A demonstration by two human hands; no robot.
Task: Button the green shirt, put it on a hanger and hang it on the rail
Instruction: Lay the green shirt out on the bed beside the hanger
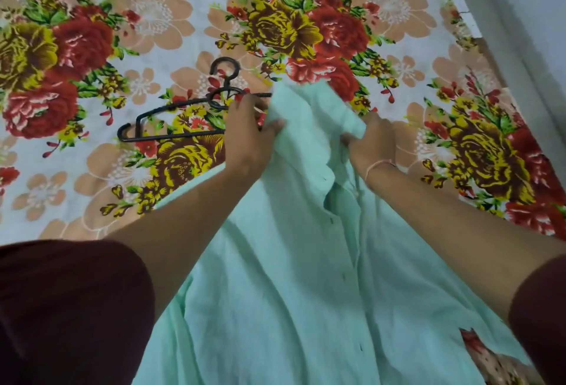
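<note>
The pale green shirt [291, 262] lies front up on a flowered bedsheet, collar end away from me. Its placket runs down the middle with several buttons and buttonholes showing, and it gapes open below the collar. My left hand [249, 135] grips the shirt's left collar edge, thumb on the cloth. My right hand [372, 139] pinches the right collar edge, with a thin thread band on the wrist. A black plastic hanger [180, 109] lies flat on the sheet just left of my left hand, its right arm running under the shirt's collar.
The flowered bedsheet [153, 17] covers the whole bed. The bed's right edge runs diagonally at the upper right, with a grey floor or wall [526, 32] beyond it. My dark maroon sleeves fill the lower corners. No rail is in view.
</note>
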